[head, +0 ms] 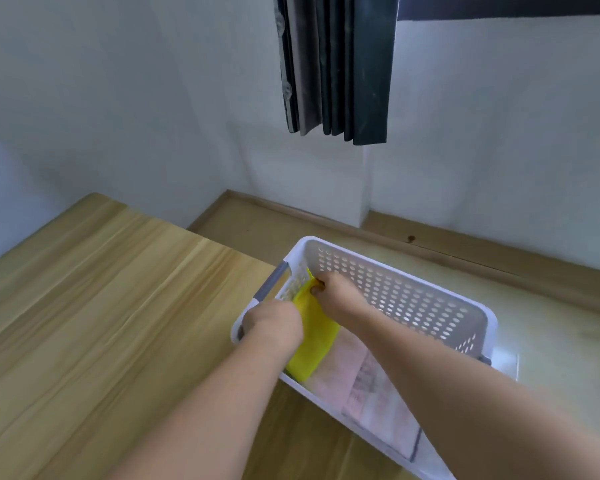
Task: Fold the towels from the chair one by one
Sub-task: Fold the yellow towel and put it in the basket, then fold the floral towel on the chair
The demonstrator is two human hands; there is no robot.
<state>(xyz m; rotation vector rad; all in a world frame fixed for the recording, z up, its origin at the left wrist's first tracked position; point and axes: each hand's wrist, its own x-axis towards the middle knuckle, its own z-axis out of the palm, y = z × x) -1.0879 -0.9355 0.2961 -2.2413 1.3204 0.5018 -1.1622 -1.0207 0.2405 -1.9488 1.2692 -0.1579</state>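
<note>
Both hands reach into a white perforated basket [413, 296] that sits past the table's [101, 306] right edge. The right hand [333, 292] pinches the far end of a folded yellow towel [314, 336] with curled fingers, and the left hand [274, 323] grips its near side. The towel stands on edge against the basket's left wall, beside a folded pink towel [371, 386] lying flat on the bottom.

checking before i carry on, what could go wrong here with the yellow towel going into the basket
1. Both hands, left and right, stand the folded yellow towel on edge against the white basket end wall; once released it may flop open.
2. It could slump onto the pink towel lying flat beside it and rumple that fold.
3. Pushing on the end wall might slide the basket.
</note>
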